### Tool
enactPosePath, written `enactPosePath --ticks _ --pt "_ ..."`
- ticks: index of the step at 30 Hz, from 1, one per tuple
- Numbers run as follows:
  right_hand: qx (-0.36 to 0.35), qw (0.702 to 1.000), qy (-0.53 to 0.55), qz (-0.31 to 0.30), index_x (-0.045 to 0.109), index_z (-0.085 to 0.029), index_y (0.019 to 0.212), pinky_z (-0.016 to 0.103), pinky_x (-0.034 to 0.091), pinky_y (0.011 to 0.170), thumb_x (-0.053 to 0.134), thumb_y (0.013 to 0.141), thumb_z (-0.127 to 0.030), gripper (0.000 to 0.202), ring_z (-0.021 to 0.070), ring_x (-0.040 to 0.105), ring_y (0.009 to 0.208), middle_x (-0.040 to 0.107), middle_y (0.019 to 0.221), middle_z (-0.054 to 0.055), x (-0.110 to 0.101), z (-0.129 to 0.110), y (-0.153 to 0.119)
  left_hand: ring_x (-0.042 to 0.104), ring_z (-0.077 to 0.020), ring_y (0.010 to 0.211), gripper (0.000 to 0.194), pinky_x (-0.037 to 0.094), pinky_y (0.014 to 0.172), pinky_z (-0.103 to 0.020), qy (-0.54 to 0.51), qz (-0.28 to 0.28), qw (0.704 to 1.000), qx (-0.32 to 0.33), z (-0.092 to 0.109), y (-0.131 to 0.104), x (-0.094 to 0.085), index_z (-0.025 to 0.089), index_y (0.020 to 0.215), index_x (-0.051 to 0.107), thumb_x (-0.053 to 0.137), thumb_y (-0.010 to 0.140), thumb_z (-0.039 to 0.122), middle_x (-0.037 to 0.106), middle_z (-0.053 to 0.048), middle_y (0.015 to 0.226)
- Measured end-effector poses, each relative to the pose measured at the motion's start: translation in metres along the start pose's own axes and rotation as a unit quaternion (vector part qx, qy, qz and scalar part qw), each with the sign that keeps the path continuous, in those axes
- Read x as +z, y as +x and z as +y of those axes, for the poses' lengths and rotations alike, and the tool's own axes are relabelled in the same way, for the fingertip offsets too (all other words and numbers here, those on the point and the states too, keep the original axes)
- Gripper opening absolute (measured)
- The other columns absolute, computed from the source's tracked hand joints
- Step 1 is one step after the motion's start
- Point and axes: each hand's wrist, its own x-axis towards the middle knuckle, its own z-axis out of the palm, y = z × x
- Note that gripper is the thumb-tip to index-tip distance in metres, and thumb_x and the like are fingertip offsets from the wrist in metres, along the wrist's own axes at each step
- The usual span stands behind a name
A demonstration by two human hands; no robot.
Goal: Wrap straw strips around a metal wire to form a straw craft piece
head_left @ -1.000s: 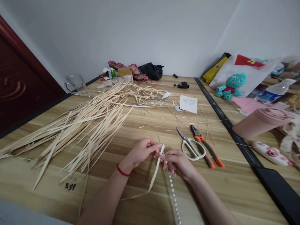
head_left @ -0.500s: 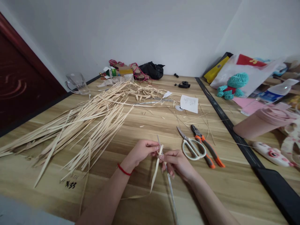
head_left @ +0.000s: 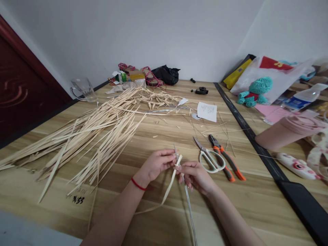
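Observation:
Thin metal wires (head_left: 189, 207) run from the near table edge up between my two hands. A pale flat straw strip (head_left: 169, 187) crosses them, its lower end curling away to the left. My right hand (head_left: 198, 175) is closed, thumb and finger pinching the strip where it meets the wires. My left hand (head_left: 159, 164), with a red cord on its wrist, has its fingertips together at the wires' upper part, just beside the crossing. Exactly what lies between the left fingertips is partly hidden. White-handled scissors (head_left: 211, 162) and orange-grey pliers (head_left: 227, 158) lie just beyond my right hand.
Bundles of straw strips (head_left: 102, 131) spread over the left of the table. A paper slip (head_left: 207, 111) and loose wires lie farther back. At right are a pink cup (head_left: 289, 133), a teal crocheted toy (head_left: 260, 89) and a bottle (head_left: 304, 97). A glass mug (head_left: 83, 89) stands back left.
Both hands have shifted slightly right with the wires and strip. The left fingers sit a little higher and straighter along the wires; the right hand keeps its pinch.

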Motion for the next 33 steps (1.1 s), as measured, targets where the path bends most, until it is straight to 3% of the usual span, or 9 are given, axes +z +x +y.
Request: enactPosePath --ticks 5,11,17,22,24,26,30,33 --pt "-0.003 1.000 0.001 -0.003 0.069 -0.009 0.066 0.014 0.033 0.026 0.072 0.066 -0.032 0.023 0.0061 0.045 0.028 0.065 0.050 0.005 -0.001 0.000 0.000 0.061 -0.0120 0.068 0.020 0.049 0.071 -0.025 -0.002 0.063 0.998 0.003 -0.005 0.002 0.002 0.011 0.082 0.069 0.075 0.062 0.013 0.068 -0.007 0.076" --pt "-0.003 1.000 0.007 -0.004 0.069 -0.009 0.069 0.013 0.032 0.026 0.071 0.066 -0.030 0.022 0.0057 0.045 0.028 0.065 0.050 0.005 -0.002 -0.001 -0.001 0.064 -0.0183 0.079 0.011 0.049 0.079 -0.030 0.188 0.103 0.973 0.089 -0.006 0.004 0.005 0.012 0.074 0.072 0.070 0.064 0.010 0.072 -0.009 0.083" --pt "-0.001 1.000 -0.002 -0.002 0.068 -0.009 0.067 0.014 0.032 0.025 0.072 0.066 -0.032 0.023 0.0059 0.044 0.027 0.064 0.048 0.005 -0.002 -0.001 0.000 0.064 -0.0170 0.081 0.013 0.050 0.077 -0.028 0.359 0.062 0.904 0.222 -0.006 0.004 0.001 0.016 0.071 0.073 0.062 0.069 0.008 0.070 -0.006 0.085" --pt "0.004 1.000 -0.002 0.004 0.069 -0.009 0.068 0.014 0.035 0.026 0.072 0.066 -0.032 0.024 0.0064 0.046 0.029 0.065 0.051 0.005 -0.002 0.001 0.002 0.062 -0.0149 0.082 0.022 0.051 0.074 -0.027 0.442 0.126 0.824 0.331 -0.010 0.003 0.006 0.017 0.073 0.072 0.056 0.070 0.003 0.066 -0.007 0.087" --pt "0.005 1.000 -0.001 0.004 0.068 -0.009 0.067 0.015 0.035 0.027 0.072 0.065 -0.033 0.024 0.0065 0.047 0.029 0.065 0.051 0.005 -0.003 0.001 0.002 0.062 -0.0153 0.085 0.024 0.050 0.079 -0.029 0.448 0.133 0.812 0.351 -0.010 0.002 0.008 0.017 0.075 0.073 0.055 0.071 0.002 0.066 -0.007 0.090" --pt "0.004 1.000 -0.002 0.006 0.068 -0.009 0.067 0.014 0.034 0.027 0.072 0.065 -0.033 0.025 0.0062 0.046 0.030 0.065 0.051 0.005 -0.004 0.001 0.002 0.061 -0.0168 0.089 0.020 0.049 0.082 -0.030 0.414 0.114 0.843 0.325 -0.007 0.001 0.008 0.017 0.076 0.073 0.057 0.071 0.006 0.067 -0.008 0.092" --pt "0.004 1.000 -0.006 0.007 0.069 -0.009 0.067 0.014 0.033 0.027 0.072 0.066 -0.033 0.024 0.0054 0.046 0.029 0.065 0.051 0.005 -0.004 0.000 0.002 0.061 -0.0202 0.092 0.016 0.046 0.085 -0.034 0.228 0.051 0.956 0.177 0.001 0.000 0.001 0.015 0.084 0.072 0.063 0.074 0.022 0.069 -0.009 0.094" --pt "0.008 1.000 -0.008 0.005 0.069 -0.009 0.067 0.014 0.034 0.027 0.072 0.066 -0.033 0.024 0.0056 0.046 0.029 0.065 0.051 0.005 -0.003 0.000 0.002 0.062 -0.0197 0.087 0.023 0.046 0.082 -0.034 0.094 0.031 0.990 0.100 0.003 0.001 -0.002 0.012 0.087 0.072 0.065 0.074 0.029 0.070 -0.009 0.090"
